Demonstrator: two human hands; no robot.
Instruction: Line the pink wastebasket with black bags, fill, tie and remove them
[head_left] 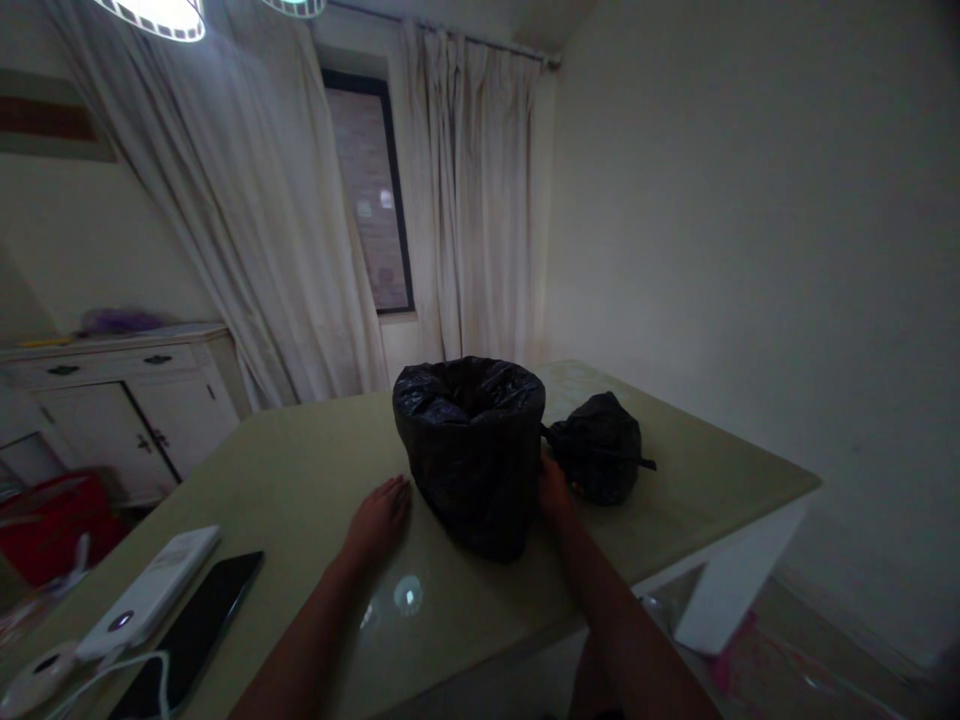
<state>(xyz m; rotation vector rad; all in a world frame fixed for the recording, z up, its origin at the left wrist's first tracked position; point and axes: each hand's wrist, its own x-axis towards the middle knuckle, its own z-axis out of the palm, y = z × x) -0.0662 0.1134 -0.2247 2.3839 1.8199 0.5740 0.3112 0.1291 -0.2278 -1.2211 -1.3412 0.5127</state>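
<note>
The small bin point(471, 455) stands upright near the middle of the table point(315, 450), already lined: a black bag is pulled over its rim and hangs down its sides. A knotted black bag point(600, 447) lies just right of the bin, apparently the full one taken out and not yet carried off. The left hand point(381, 520) lies flat and spread on the tabletop just left of the bin, holding nothing; the right hand point(553, 492) touches the bin's right side, though I cannot tell whether it grips.

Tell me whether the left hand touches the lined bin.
Apart. The head view shows bare table between the left hand, flat on the table, and the lined bin.
</note>
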